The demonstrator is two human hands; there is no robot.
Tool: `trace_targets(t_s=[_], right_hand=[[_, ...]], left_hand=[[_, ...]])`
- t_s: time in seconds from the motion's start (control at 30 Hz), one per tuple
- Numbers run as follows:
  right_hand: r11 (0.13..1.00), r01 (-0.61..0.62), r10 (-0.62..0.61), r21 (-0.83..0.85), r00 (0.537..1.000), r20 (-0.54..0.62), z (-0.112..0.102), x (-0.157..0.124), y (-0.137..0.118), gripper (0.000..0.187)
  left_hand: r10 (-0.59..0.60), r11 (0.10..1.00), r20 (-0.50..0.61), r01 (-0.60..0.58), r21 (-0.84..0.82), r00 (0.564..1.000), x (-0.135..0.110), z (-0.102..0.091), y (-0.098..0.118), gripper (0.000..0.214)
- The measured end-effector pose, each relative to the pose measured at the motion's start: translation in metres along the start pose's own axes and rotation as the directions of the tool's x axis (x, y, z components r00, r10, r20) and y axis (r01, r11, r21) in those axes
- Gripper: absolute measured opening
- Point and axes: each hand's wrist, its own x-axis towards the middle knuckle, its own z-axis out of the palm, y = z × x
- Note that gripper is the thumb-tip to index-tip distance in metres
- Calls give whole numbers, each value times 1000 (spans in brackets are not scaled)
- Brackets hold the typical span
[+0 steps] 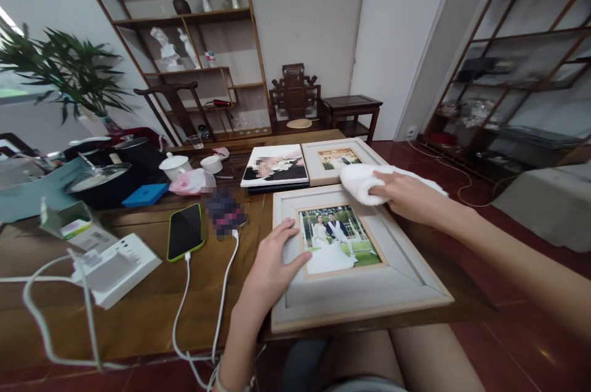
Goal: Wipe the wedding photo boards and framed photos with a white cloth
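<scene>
The picture frame (360,293) lies flat on the near side of the counter (150,290). My left hand (279,260) rests spread on its left border; my right hand (402,192) grips a white cloth (361,183) at its far right corner.

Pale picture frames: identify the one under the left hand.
The near frame, closest to the camera, with the left hand on its left side; the far frame lies beyond, untouched by that hand.
</scene>
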Motion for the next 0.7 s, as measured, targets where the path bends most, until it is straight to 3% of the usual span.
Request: trace_targets(t_s=[0.1,0.17,0.33,0.47,0.57,0.7], right_hand=[[997,-34,23,-74,988,-150,0,-8,6,43],[996,-23,8,-83,984,-178,4,-13,-1,45],[1000,18,-18,-2,993,-115,26,-16,-30,49],[1000,10,-7,26,993,-118,37,-15,-33,56],[999,44,-41,21,995,-96,32,-21,-37,54],[998,43,-41,37,997,-58,15,-44,-62,52]], left_hand=[[-9,1000,10,9,13,1000,1,1,2,37],[-11,1000,17,10,18,1000,2,1,3,37],[-16,999,0,16,31,1000,1,0,6,35],[-25,999,-10,25,25,1000,2,-1,6,33],[-9,1000,-28,10,6,1000,3,1,3,31],[22,1000,-34,-22,1,999,2,3,-2,30]])
